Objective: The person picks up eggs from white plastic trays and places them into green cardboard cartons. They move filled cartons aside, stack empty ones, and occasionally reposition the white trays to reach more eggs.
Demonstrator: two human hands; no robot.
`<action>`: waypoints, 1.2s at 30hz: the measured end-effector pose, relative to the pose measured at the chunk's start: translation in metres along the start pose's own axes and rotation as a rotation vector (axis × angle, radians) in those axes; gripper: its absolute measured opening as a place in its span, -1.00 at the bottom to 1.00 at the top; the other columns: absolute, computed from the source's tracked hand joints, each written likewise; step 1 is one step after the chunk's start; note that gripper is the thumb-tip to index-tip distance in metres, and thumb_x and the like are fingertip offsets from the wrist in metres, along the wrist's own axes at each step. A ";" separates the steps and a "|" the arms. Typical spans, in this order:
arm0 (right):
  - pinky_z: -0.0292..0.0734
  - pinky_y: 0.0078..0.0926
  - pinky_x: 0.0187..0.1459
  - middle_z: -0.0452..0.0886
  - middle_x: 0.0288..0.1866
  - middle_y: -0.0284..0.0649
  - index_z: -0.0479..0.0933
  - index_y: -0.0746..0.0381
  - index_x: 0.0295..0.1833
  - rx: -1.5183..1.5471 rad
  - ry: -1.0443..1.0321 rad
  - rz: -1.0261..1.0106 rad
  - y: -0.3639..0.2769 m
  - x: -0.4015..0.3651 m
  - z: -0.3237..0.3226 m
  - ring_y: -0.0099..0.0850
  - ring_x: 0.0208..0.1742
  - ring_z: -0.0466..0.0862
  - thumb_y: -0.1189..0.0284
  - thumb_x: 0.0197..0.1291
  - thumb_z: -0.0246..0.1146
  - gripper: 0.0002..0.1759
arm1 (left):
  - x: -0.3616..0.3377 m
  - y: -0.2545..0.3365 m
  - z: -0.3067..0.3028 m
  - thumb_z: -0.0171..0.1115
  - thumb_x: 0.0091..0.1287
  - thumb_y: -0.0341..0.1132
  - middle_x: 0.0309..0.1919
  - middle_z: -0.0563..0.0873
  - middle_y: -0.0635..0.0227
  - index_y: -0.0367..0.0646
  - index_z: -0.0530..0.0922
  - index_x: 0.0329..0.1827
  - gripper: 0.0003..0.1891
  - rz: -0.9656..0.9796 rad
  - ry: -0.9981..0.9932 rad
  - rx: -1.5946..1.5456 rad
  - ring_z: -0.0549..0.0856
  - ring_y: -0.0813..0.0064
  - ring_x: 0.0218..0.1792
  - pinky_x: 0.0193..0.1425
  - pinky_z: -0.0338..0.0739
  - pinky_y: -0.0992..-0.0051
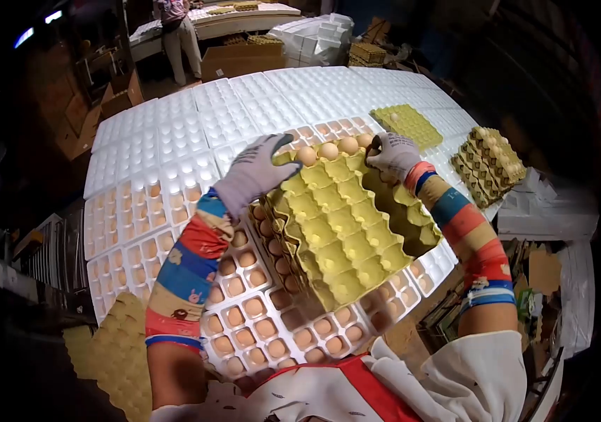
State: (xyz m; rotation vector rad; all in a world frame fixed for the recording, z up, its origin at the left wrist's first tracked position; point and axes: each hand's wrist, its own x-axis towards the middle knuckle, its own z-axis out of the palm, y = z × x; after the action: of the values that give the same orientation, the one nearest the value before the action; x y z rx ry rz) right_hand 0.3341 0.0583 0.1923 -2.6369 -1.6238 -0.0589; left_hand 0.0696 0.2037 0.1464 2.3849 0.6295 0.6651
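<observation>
A yellow pulp egg tray (339, 232) lies tilted in front of me, its cups bare except for a row of brown eggs (328, 150) along the far edge. Beneath it, another pulp tray (416, 221) juts out on the right. My left hand (262, 169), in a grey glove, is at the far left corner, thumb and fingers apart beside the leftmost egg. At the far right corner, my gloved right hand (394, 155) has its fingers curled in a pinch by the end of the egg row. What lies between those fingertips is hidden.
White foam trays (255, 309) with eggs in their pockets surround the stack. More white trays (195, 105) cover the table's far side. A yellow tray (407, 125) with an egg and a tray stack (489, 165) stand right. Pulp trays (121, 352) lie lower left. A person (176, 35) stands behind.
</observation>
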 end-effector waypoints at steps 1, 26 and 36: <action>0.60 -0.30 -0.14 0.70 -0.19 -0.01 0.63 0.32 -0.13 0.272 0.054 -0.030 0.022 0.010 0.009 -0.20 -0.23 0.72 0.03 -0.01 0.31 -0.45 | 0.010 0.011 0.015 0.34 0.19 0.01 0.20 0.57 0.10 -0.11 0.43 0.34 -0.33 -0.071 -0.022 0.054 0.57 0.16 0.19 0.33 0.41 0.36; 0.55 -0.26 0.09 0.42 0.22 0.00 0.53 -0.11 0.21 -0.179 -0.025 -0.636 0.070 0.053 -0.027 -0.07 0.07 0.62 0.29 -0.01 0.41 -0.43 | 0.064 0.043 0.040 0.16 0.29 -0.37 -0.09 0.64 0.25 -0.06 0.36 0.40 -0.44 -0.421 0.073 -1.106 0.72 0.41 -0.23 -0.24 0.66 0.51; 0.59 -0.50 -0.55 0.65 -0.12 -0.11 0.45 0.20 0.19 1.842 -0.783 -0.179 0.108 0.085 -0.005 -0.34 -0.38 0.67 -0.11 0.35 0.08 -0.39 | 0.127 0.113 0.090 0.41 -0.05 0.24 0.09 0.50 0.08 0.00 0.59 0.13 -0.29 -0.277 -0.327 0.748 0.61 0.13 0.08 0.17 0.51 0.21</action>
State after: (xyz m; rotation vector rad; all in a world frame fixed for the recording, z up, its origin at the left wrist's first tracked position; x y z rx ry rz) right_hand 0.4686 0.0853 0.2005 -0.9835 -0.8890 1.6316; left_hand 0.2503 0.1587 0.1937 2.8870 1.1822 -0.1225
